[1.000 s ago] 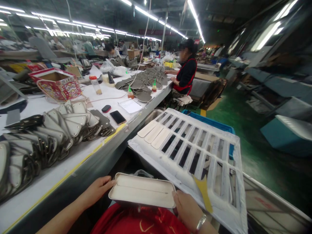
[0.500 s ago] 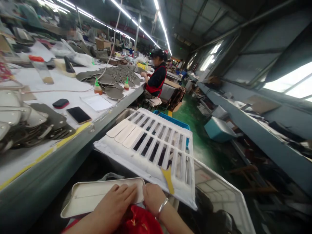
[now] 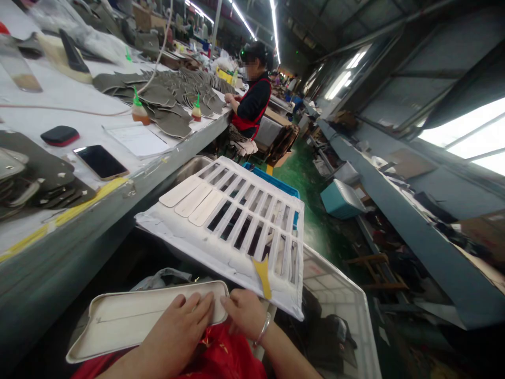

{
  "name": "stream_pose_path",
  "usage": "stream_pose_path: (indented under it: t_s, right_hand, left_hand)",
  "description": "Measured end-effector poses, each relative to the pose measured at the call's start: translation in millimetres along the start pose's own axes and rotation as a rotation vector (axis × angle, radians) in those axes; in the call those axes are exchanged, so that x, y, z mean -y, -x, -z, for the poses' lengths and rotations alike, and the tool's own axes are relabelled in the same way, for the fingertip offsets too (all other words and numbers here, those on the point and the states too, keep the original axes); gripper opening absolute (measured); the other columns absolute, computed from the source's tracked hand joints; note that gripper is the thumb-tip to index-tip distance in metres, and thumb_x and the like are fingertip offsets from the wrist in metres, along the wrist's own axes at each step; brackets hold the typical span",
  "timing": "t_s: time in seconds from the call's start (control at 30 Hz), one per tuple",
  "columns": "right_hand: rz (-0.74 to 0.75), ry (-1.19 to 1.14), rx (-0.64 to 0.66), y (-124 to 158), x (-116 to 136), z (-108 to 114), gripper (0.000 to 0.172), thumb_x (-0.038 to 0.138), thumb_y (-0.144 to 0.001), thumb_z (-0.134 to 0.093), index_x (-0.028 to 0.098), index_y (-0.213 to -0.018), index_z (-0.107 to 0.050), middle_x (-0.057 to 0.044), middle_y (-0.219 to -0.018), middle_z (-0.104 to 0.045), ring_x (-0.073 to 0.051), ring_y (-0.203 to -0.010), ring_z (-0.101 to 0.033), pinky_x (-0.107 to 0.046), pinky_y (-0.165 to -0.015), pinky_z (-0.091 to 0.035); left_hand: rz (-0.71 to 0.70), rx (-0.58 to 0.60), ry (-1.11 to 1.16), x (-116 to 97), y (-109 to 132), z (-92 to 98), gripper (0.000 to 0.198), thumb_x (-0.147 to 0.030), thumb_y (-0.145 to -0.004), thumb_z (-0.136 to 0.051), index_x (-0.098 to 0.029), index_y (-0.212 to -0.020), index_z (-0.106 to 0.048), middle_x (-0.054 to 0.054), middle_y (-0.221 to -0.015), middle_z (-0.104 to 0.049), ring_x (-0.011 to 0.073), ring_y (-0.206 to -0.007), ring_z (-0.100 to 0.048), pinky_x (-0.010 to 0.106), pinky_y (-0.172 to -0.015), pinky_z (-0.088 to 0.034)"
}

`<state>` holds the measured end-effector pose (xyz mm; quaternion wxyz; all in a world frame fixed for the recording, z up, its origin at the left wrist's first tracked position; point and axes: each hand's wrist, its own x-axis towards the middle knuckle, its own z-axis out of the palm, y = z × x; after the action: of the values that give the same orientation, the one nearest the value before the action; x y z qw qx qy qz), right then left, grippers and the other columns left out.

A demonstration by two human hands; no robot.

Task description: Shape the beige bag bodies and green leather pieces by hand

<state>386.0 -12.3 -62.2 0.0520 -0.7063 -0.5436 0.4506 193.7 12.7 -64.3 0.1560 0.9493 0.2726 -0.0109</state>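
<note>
A long, shallow cream panel point(image 3: 130, 314) with a raised rim and a line along its middle lies across my lap, over red cloth point(image 3: 224, 355). My left hand point(image 3: 179, 326) rests flat on the panel's right half, fingers stretched out. At the panel's right end, my right hand point(image 3: 246, 314), with a silver bracelet on the wrist, pinches the rim between thumb and fingers. Just beyond stands a white slatted rack point(image 3: 232, 252). Several flat cream strips point(image 3: 205, 208) lie on its left part, and a yellow forked piece point(image 3: 262, 276) rests at its near edge.
To the left, a long workbench point(image 3: 153, 168) carries a phone point(image 3: 100, 161), a notebook point(image 3: 136, 139), glue bottles point(image 3: 139, 110) and grey cut pieces point(image 3: 169, 97). A co-worker point(image 3: 252, 95) sits farther along it. A white crate point(image 3: 335, 295) stands right of the rack.
My view has shifted, so the bench and rack appear farther left. My right fingers have changed their hold at the panel's right end; my left hand stays flat on it.
</note>
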Motion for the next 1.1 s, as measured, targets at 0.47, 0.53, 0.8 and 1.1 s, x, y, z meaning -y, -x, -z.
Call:
stream_pose_path:
  t_s: [0.47, 0.53, 0.8, 1.1]
  right_hand:
    - [0.105, 0.421, -0.003, -3, 27, 15, 0.038, 0.027, -0.089, -0.03, 0.013, -0.067, -0.056, -0.015, -0.073, -0.066, -0.023, -0.073, -0.063, -0.032, -0.067, -0.045]
    - [0.023, 0.037, 0.131, -9, 9, 11, 0.04, 0.036, -0.091, -0.025, 0.015, -0.07, -0.052, -0.01, -0.066, -0.064, -0.019, -0.059, -0.063, -0.028, -0.054, -0.046]
    - [-0.032, -1.167, 0.346, -32, -52, -24, 0.052, 0.059, -0.057, -0.07, 0.017, -0.07, -0.041, 0.004, -0.047, -0.056, -0.007, -0.03, -0.046, -0.015, -0.032, -0.034]
    - [-0.152, -0.834, 0.317, -28, -25, -3, 0.039, 0.051, -0.069, -0.061, 0.016, -0.071, -0.043, 0.002, -0.047, -0.059, -0.011, -0.033, -0.052, -0.017, -0.032, -0.039]
  left_hand:
    - [-0.053, -0.096, -0.096, -2, -3, -17.9, 0.041, -0.033, -0.09, -0.038, -0.019, -0.126, -0.048, 0.015, -0.13, -0.049, 0.0275, -0.107, -0.046, 0.04, -0.08, -0.034]
    - [-0.044, -0.072, -0.06, -1, -3, -17.6, 0.041, -0.035, -0.09, -0.037, -0.019, -0.127, -0.047, 0.014, -0.131, -0.048, 0.028, -0.108, -0.046, 0.041, -0.081, -0.035]
    - [0.001, 0.097, 0.1, 4, -10, -4.2, 0.059, -0.055, -0.075, -0.055, -0.027, -0.126, -0.045, 0.009, -0.132, -0.047, 0.0314, -0.111, -0.043, 0.047, -0.086, -0.036]
    - [-0.009, 0.136, 0.116, 12, -18, -7.2, 0.052, -0.048, -0.08, -0.053, -0.027, -0.127, -0.045, 0.01, -0.13, -0.047, 0.0291, -0.108, -0.045, 0.043, -0.085, -0.037]
